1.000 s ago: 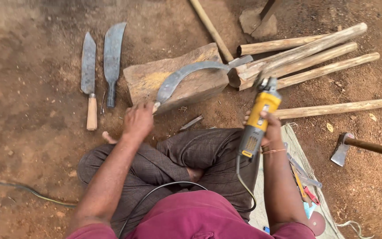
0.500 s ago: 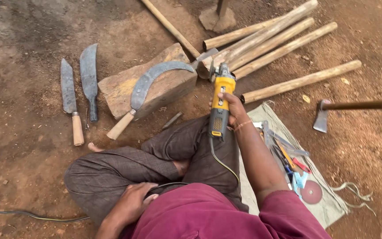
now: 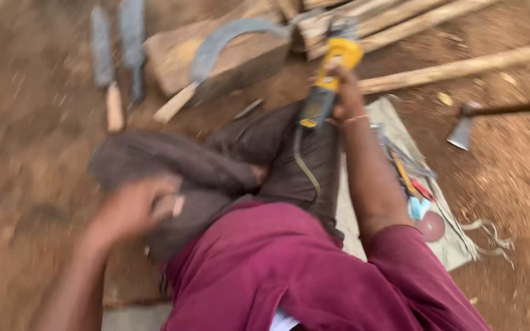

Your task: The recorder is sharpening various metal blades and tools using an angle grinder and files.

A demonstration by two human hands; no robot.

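Note:
My right hand [image 3: 346, 95] grips a yellow and black angle grinder [image 3: 328, 79], held over my knee and pointing at the wooden poles. Its cable [image 3: 302, 168] trails down my leg. My left hand [image 3: 131, 208] is blurred, raised near my left knee; something small and pale shows by its fingers, but I cannot tell whether it holds it. A curved sickle blade [image 3: 219, 46] with a wooden handle lies on a wooden block [image 3: 246, 58] in front of me, touched by neither hand.
Two long knives [image 3: 118, 55] lie on the earth at the left. Several wooden poles [image 3: 449, 67] lie at the top right. An axe [image 3: 464, 129] lies at the right. A cloth mat [image 3: 394, 184] beside my right leg carries small tools and a red disc [image 3: 430, 227].
My left hand let go of the sickle handle, drew back past my knee and now lifts up at the left. The view swung left and down. The grinder stays in my right hand.

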